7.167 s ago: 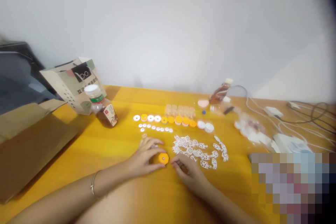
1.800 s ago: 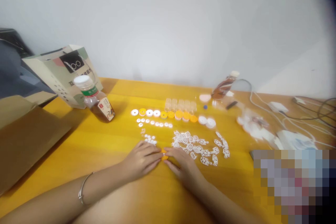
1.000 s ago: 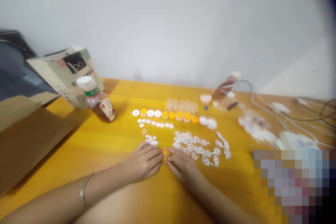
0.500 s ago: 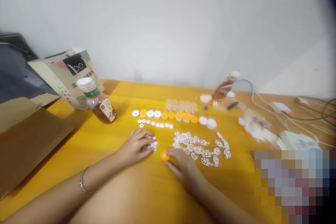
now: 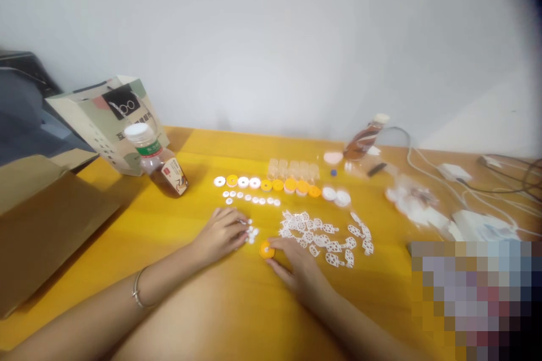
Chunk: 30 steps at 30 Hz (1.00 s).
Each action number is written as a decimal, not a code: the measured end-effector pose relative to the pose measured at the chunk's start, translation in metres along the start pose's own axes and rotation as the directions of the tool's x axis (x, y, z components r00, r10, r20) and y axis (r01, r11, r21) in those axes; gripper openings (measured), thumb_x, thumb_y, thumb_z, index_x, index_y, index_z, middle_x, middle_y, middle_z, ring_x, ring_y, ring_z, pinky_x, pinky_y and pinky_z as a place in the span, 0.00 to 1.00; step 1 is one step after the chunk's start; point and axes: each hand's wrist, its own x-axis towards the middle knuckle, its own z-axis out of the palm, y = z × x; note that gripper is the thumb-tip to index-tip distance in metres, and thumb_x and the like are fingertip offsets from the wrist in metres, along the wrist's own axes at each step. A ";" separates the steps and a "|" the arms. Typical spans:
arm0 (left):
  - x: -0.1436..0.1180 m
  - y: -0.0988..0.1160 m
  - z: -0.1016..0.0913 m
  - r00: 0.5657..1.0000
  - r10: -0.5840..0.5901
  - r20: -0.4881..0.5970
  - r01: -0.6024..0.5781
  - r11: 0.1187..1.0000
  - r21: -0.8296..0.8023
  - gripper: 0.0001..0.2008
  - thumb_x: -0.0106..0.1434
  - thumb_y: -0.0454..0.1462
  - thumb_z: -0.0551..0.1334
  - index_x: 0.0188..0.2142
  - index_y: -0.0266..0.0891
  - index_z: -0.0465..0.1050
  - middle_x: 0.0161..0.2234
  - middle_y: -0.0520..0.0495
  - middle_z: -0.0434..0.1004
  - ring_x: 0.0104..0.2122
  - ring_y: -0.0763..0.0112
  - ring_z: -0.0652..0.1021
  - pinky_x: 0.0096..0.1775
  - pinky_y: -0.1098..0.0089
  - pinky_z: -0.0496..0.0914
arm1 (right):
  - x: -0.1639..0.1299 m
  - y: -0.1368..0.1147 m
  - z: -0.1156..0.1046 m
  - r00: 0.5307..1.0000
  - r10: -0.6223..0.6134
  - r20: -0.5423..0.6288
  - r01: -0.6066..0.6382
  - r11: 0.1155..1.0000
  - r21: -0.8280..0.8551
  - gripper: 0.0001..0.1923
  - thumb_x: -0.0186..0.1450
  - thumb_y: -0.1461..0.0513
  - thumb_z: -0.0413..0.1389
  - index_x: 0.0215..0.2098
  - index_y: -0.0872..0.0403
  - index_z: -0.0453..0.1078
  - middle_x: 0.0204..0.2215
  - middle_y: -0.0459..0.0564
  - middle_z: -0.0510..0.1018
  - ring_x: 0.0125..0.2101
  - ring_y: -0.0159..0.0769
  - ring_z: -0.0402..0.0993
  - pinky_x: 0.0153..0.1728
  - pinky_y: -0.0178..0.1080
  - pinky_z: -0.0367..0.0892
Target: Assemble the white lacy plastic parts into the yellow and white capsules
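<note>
My right hand (image 5: 298, 268) pinches an orange disc (image 5: 266, 249) with a pale centre between thumb and fingers, close to the tabletop. On the left, my left hand (image 5: 220, 237) has its fingers curled together at a small pile of white pieces (image 5: 253, 233). Its fingertips touch the pile's edge, and whatever they hold is too small to make out. White openwork pieces (image 5: 324, 240) lie scattered to the right of my right hand. Beyond both hands runs a row of small white discs (image 5: 254, 200), and behind it a row of larger orange and white discs (image 5: 277, 185).
Clear small cups (image 5: 293, 169) stand behind the discs. A tea bottle (image 5: 163, 166) and a paper bag (image 5: 122, 130) are at left, beside an open cardboard box (image 5: 51, 225). At right are a cola bottle (image 5: 365, 138), plastic bags (image 5: 410, 200) and cables (image 5: 427, 166).
My left fingers have drawn in and slightly left, uncovering more of the small white pieces. My right hand keeps the orange disc in almost the same place.
</note>
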 end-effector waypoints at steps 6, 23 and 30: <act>0.000 0.012 0.003 0.992 0.063 -0.112 -0.064 0.998 -0.005 0.04 0.59 0.34 0.60 0.34 0.40 0.71 0.35 0.49 0.75 0.37 0.71 0.72 0.37 0.68 0.59 | -0.001 0.000 0.001 0.999 0.026 0.025 -0.026 1.000 0.004 0.13 0.60 0.67 0.53 0.43 0.51 0.61 0.38 0.51 0.75 0.39 0.39 0.73 0.41 0.43 0.69; -0.002 0.037 0.004 0.944 0.320 0.080 -0.322 0.946 0.015 0.06 0.64 0.31 0.54 0.38 0.36 0.68 0.39 0.47 0.74 0.42 0.69 0.70 0.40 0.66 0.58 | -0.001 -0.001 0.002 0.999 0.009 0.033 -0.009 1.000 -0.006 0.13 0.59 0.67 0.53 0.42 0.50 0.61 0.37 0.50 0.75 0.39 0.38 0.73 0.40 0.42 0.70; -0.004 0.035 0.011 0.961 0.272 0.056 -0.270 0.962 -0.048 0.08 0.65 0.31 0.53 0.38 0.39 0.69 0.37 0.48 0.75 0.42 0.70 0.70 0.41 0.66 0.57 | -0.001 -0.001 0.003 0.999 0.021 0.046 -0.021 1.000 0.007 0.14 0.58 0.68 0.53 0.42 0.50 0.61 0.37 0.51 0.75 0.39 0.38 0.73 0.39 0.42 0.70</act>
